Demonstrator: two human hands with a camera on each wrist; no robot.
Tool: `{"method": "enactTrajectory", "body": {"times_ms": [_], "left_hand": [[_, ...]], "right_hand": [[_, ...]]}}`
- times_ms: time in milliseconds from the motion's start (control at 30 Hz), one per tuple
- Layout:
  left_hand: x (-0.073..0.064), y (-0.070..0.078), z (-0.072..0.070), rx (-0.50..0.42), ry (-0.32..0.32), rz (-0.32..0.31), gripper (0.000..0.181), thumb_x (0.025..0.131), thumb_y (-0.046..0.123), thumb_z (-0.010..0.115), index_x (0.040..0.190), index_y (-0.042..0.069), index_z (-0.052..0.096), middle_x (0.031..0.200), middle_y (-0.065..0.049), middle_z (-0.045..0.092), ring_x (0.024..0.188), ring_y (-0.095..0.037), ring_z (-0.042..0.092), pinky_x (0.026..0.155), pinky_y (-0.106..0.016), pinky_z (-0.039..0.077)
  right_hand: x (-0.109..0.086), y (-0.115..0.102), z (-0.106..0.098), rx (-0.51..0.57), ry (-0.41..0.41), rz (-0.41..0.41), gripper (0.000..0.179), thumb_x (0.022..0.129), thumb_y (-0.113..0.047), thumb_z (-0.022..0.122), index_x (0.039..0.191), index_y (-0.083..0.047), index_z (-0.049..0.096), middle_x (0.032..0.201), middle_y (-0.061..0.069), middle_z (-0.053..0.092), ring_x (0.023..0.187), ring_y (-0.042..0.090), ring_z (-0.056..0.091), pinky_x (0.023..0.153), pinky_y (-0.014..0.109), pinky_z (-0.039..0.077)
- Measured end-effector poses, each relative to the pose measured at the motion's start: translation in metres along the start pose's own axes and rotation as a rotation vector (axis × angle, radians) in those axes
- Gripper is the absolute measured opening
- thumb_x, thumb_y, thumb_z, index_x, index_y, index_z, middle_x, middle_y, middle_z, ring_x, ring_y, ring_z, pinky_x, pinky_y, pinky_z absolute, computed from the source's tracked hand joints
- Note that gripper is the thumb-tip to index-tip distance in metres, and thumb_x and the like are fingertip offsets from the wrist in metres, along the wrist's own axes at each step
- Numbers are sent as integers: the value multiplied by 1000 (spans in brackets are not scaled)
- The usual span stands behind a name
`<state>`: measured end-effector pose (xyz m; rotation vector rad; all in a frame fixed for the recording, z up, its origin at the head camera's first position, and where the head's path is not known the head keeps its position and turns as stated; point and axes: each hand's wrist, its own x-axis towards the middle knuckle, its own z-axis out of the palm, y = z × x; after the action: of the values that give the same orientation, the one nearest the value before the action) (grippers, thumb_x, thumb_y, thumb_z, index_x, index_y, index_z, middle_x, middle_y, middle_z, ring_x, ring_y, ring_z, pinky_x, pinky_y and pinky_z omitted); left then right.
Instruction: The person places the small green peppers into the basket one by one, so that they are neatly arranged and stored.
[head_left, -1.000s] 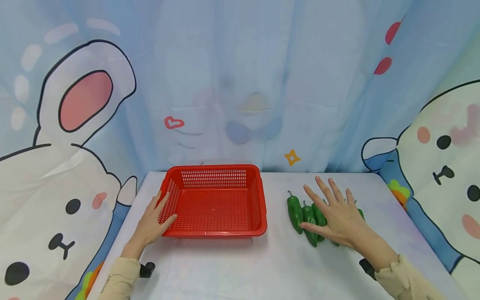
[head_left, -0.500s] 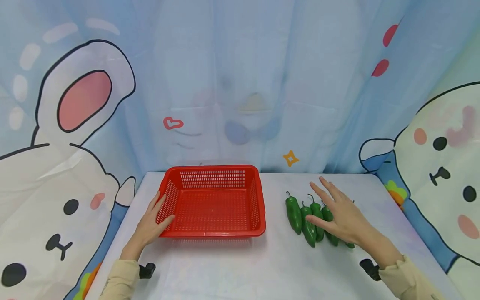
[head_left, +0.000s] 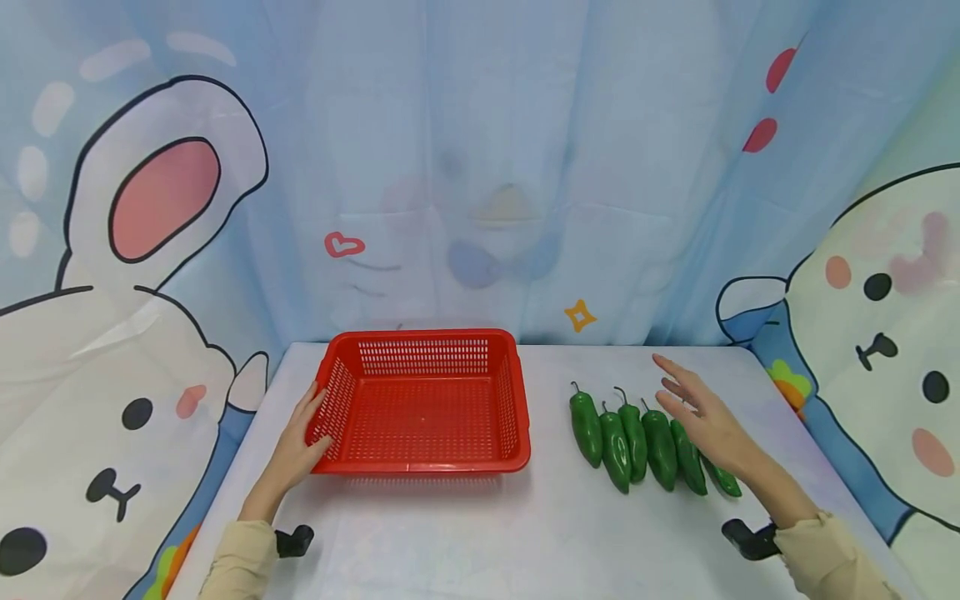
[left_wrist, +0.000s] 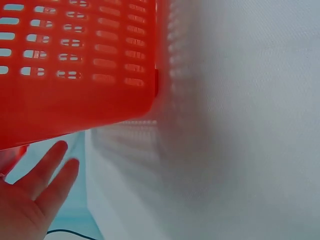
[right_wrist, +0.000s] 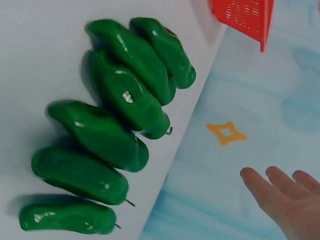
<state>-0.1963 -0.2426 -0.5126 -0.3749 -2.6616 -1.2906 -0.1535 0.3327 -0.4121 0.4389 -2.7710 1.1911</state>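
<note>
A red plastic basket (head_left: 422, 417) with slotted walls stands on the left half of the table, with nothing inside. My left hand (head_left: 291, 446) is beside its left wall, fingers extended along the outside and thumb near the front left corner. In the left wrist view, two straight fingers (left_wrist: 47, 180) show beside the red wall. Several glossy green peppers (head_left: 617, 450) lie side by side in a row right of the basket, stems pointing away from me. Over the right end of that row hovers my right hand (head_left: 705, 421), holding nothing, its fingers loosely extended.
A white cloth covers the table (head_left: 450, 533). Behind it hangs a light blue curtain (head_left: 480, 167) with cartoon prints, which also runs along both sides. Dark camera mounts (head_left: 294, 542) sit at both wrists.
My right hand has moved right and turned edge-on, uncovering more of the peppers. My left hand has shifted slightly left, its thumb drawing back from over the basket. Basket and peppers stay put.
</note>
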Motion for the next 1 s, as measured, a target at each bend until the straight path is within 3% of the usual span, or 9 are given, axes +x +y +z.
{"method": "enactTrajectory", "body": {"times_ms": [233, 400, 467, 600, 800, 900, 1000], "left_hand": [[1, 1, 1, -64, -24, -66, 82, 76, -11, 53, 154, -2, 27, 164, -17, 11, 145, -43, 18, 96, -59, 41], [2, 2, -1, -64, -27, -64, 83, 76, -12, 52, 154, -2, 26, 164, -17, 11, 145, -43, 18, 93, -57, 43], [2, 3, -1, -65, -28, -64, 83, 76, -13, 51, 154, -2, 26, 164, -17, 11, 145, -43, 17, 94, -58, 43], [2, 3, -1, -67, -26, -65, 84, 75, -13, 52, 154, -2, 26, 164, -17, 11, 145, -43, 17, 94, -57, 42], [2, 4, -1, -64, -25, -64, 85, 74, -13, 52, 154, -2, 26, 163, -18, 11, 144, -43, 19, 92, -56, 44], [1, 4, -1, -65, -26, -67, 85, 74, -13, 52, 154, -2, 26, 164, -18, 11, 145, -43, 19, 92, -56, 45], [1, 4, -1, -66, -26, -70, 85, 73, -13, 52, 154, -2, 26, 164, -17, 11, 145, -43, 18, 92, -56, 45]], "right_hand": [[-2, 13, -13, 85, 12, 38, 56, 107, -22, 31, 155, 4, 18, 155, 33, 21, 127, 59, 37, 87, 59, 44], [-3, 18, -20, 85, 9, 66, 56, 108, -25, 29, 155, 3, 18, 155, 32, 23, 128, 58, 37, 85, 31, 53], [-3, 20, -23, 89, 6, 73, 57, 108, -26, 28, 155, 2, 17, 154, 33, 23, 128, 58, 36, 86, 31, 52], [-4, 25, -28, 81, 7, 90, 58, 108, -29, 27, 156, 1, 17, 154, 34, 23, 127, 59, 36, 87, 45, 52], [-7, 37, -35, 71, 18, 109, 58, 108, -29, 28, 156, 0, 17, 153, 35, 24, 130, 51, 41, 81, 18, 49], [-9, 44, -38, 62, 22, 121, 58, 108, -29, 28, 156, 1, 17, 152, 37, 25, 130, 45, 45, 80, 17, 49], [-11, 49, -41, 62, 19, 145, 58, 108, -31, 26, 156, 2, 17, 151, 38, 24, 130, 49, 43, 79, 18, 50]]}}
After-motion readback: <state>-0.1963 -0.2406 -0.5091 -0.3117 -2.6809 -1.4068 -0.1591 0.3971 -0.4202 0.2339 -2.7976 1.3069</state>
